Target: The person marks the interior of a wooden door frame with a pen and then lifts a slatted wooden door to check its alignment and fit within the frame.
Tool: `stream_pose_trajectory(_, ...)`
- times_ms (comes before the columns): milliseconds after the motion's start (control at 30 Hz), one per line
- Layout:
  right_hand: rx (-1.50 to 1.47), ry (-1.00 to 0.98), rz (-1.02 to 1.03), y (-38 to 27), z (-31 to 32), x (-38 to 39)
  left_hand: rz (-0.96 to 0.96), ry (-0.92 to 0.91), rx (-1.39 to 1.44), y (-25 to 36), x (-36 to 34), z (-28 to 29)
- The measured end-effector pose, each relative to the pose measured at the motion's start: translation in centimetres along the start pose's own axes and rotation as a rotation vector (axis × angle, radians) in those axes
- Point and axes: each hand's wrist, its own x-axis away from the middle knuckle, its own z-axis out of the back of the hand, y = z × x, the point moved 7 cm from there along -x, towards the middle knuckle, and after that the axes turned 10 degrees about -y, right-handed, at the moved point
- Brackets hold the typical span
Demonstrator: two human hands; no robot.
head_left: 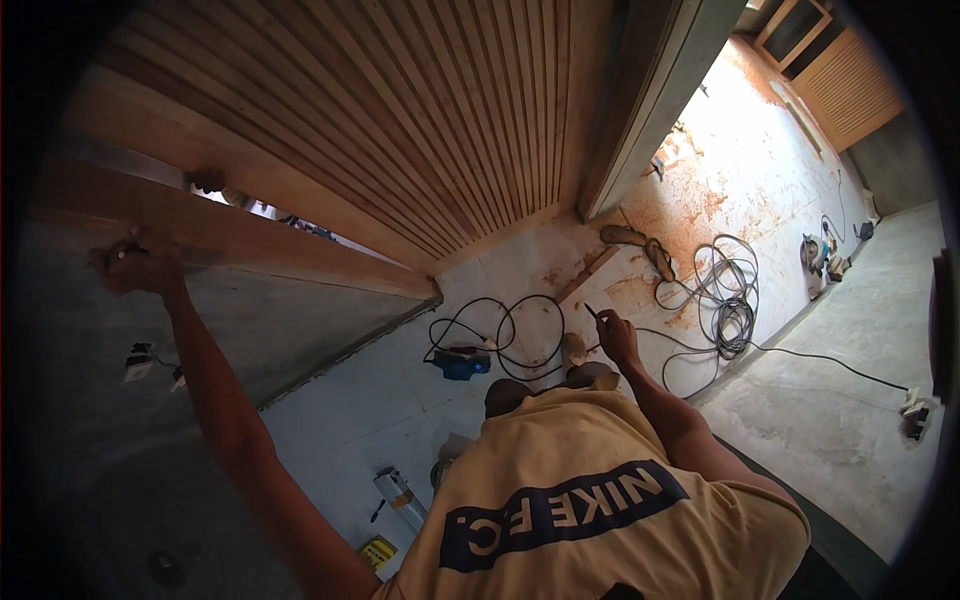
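Note:
My left hand (138,258) is closed at the wooden frame (260,240) on the left, around something small that I cannot make out. Above that frame is a slatted wooden door panel (380,120) with a narrow bright gap beside it. Another person's hand (207,180) grips an edge at the gap. My right hand (616,338), low at centre right, holds a thin dark tool (592,312) above the floor. Below the door, a blue power tool (462,365) lies among loops of black cable.
Sandals (658,258), a cable coil (730,320) and a circular saw (812,262) lie on the stained floor (725,170). A grey wall (820,420) with wired outlet boxes (912,418) runs along the right. A metal tool (400,497) lies lower left. A wooden shutter (840,85) stands top right.

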Motion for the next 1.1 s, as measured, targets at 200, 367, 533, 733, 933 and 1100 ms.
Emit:
stream_pose_trajectory(200,0.006,-0.012,-0.013,-0.3,0.4,-0.3,-0.041,0.050,0.065,2.4,-1.6,1.5)
stream_pose_trajectory(367,-0.023,-0.019,0.000,-0.5,0.3,-0.5,-0.104,0.086,-0.093,0.6,-1.0,0.8)
stream_pose_trajectory(533,-0.003,0.001,0.023,0.2,0.1,-0.1,-0.016,-0.014,0.062,0.7,-0.2,-0.5)
stream_pose_trajectory(733,-0.014,-0.011,0.027,-0.5,-0.1,0.1,-0.052,-0.083,0.010,1.4,-1.6,0.9)
stream_pose_trajectory(933,-0.002,0.010,0.023,-0.2,0.4,-0.1,-0.047,0.112,0.044,4.0,-1.8,2.0)
stream_pose_trajectory(1100,0.013,0.021,0.051,-0.7,-0.1,-0.5,-0.102,0.080,0.030,3.3,-2.3,2.6)
